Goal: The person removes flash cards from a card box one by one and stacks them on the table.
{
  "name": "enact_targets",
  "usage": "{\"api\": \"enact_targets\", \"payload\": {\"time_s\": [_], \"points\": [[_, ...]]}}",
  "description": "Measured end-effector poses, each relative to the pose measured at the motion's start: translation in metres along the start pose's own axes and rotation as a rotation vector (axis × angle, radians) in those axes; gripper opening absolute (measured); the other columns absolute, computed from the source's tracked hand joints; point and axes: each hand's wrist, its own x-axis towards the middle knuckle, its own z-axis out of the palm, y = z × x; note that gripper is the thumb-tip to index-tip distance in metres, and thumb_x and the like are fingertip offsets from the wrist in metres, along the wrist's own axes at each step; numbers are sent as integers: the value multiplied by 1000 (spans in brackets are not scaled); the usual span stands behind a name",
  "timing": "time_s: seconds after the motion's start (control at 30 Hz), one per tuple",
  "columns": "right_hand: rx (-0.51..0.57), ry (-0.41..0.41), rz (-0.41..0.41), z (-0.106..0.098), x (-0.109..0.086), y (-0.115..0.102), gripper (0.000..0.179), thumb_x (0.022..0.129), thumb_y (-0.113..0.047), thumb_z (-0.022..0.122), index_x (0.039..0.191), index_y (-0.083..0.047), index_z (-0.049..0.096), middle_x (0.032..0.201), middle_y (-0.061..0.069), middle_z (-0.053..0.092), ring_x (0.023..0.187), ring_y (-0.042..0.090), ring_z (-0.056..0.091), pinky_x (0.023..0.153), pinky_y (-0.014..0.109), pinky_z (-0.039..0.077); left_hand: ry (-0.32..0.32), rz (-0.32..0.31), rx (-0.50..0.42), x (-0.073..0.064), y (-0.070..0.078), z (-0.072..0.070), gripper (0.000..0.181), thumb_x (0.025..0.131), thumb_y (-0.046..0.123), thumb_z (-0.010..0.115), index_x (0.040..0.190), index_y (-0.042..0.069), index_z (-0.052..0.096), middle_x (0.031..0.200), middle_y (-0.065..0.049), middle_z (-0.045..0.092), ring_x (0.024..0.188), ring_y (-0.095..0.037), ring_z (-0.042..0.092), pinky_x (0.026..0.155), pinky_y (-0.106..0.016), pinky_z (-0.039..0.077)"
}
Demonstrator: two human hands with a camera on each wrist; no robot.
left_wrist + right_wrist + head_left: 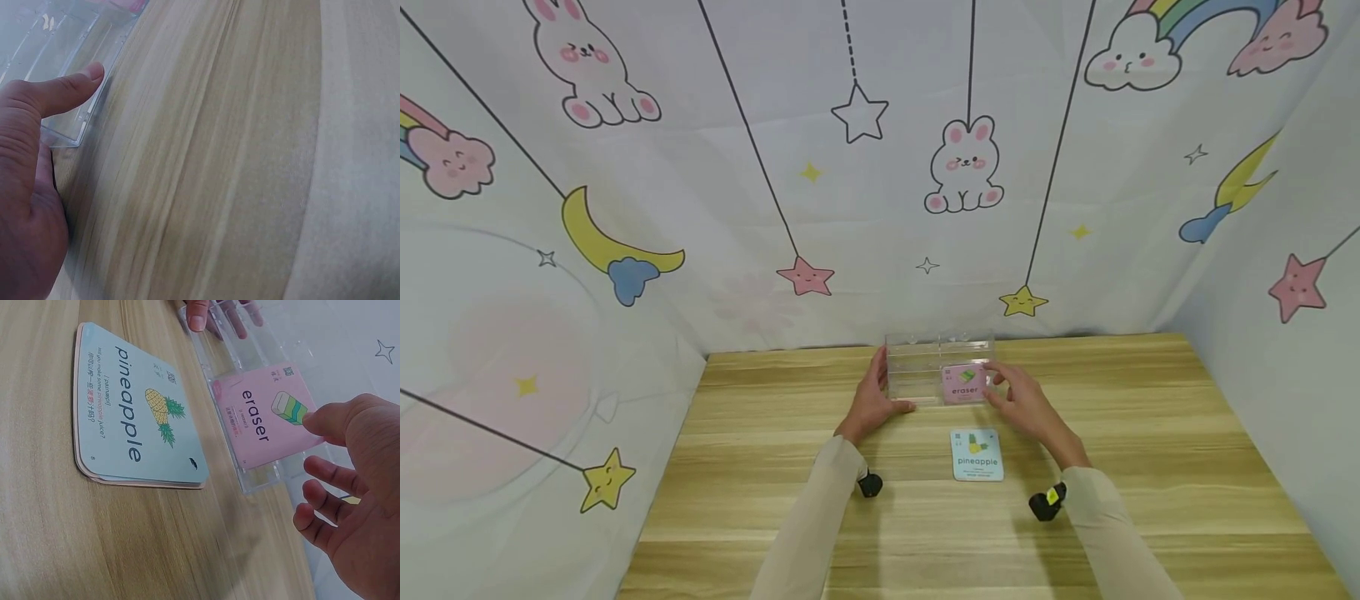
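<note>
A clear plastic display rack [914,364] with several tiers stands at the back of the table. My left hand [873,398] holds its left end, the thumb [69,89] lying over the front edge and the fingers along the side. In the rack's lower right part leans a pink card [965,383] printed "eraser". My right hand [1022,400] is at this card's right side. In the right wrist view one fingertip [315,423] touches the card beside the eraser picture, and the other fingers are bent loosely beside the rack.
A stack of light blue cards [977,455] with "pineapple" on top lies on the wooden table [760,475] in front of the rack. A white cloth [887,200] printed with rabbits, stars and moons hangs behind the table and along its sides.
</note>
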Motion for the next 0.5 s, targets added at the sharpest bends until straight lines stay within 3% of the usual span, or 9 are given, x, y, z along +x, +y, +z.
{"api": "enact_targets", "payload": {"time_s": [0.5], "points": [[8, 36, 5, -1, 2, -1, 39, 100, -15, 70, 136, -4, 59, 120, 21, 62, 79, 21, 49, 67, 33, 45, 3, -5, -9, 0, 0, 0, 125, 75, 5, 94, 168, 17, 11, 171, -10, 22, 154, -25, 29, 124, -35, 29]]}}
